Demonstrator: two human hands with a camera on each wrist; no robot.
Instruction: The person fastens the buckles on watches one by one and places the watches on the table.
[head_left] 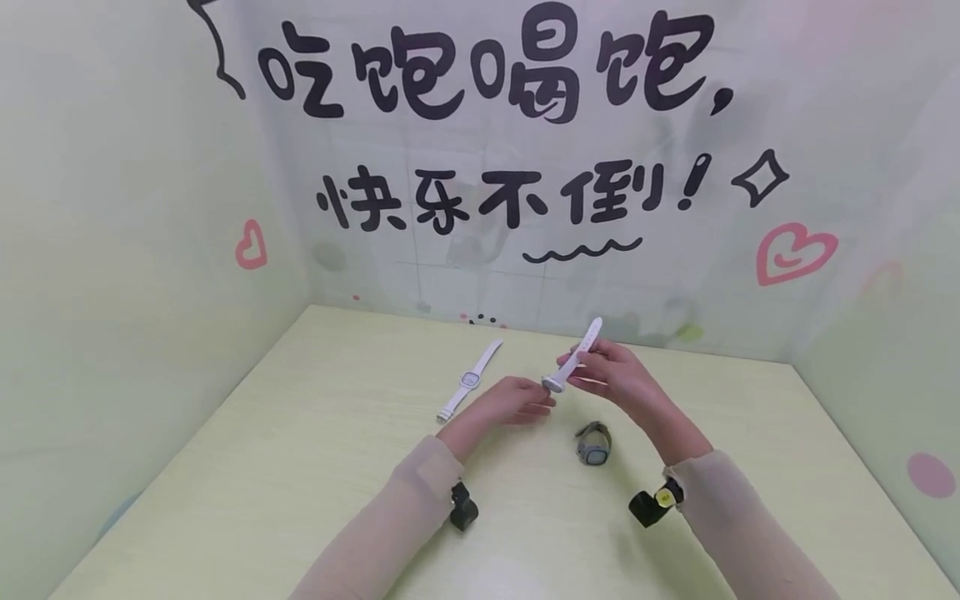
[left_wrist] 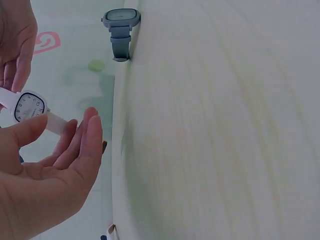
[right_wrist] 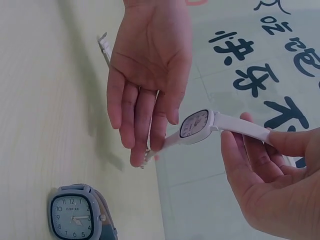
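Between the two hands, a white wristwatch (head_left: 555, 383) is held above the table. My right hand (head_left: 618, 379) pinches one length of its strap between thumb and fingers, clearest in the right wrist view, where the white watch face (right_wrist: 196, 124) tilts upward. My left hand (right_wrist: 150, 75) has its fingers extended, with the buckle end of the strap at its fingertips. In the left wrist view the left thumb stands apart from the fingers, close to the dial. A grey-blue watch (head_left: 596, 455) with a curved strap stands on the table, below the right hand.
Another white watch (head_left: 469, 381) lies flat, strap stretched out, to the left of the left hand. The pale wooden table (head_left: 315, 467) meets a printed cloth backdrop (head_left: 450, 283) behind and at both sides. A small black camera (head_left: 463, 507) sits at the left wrist.
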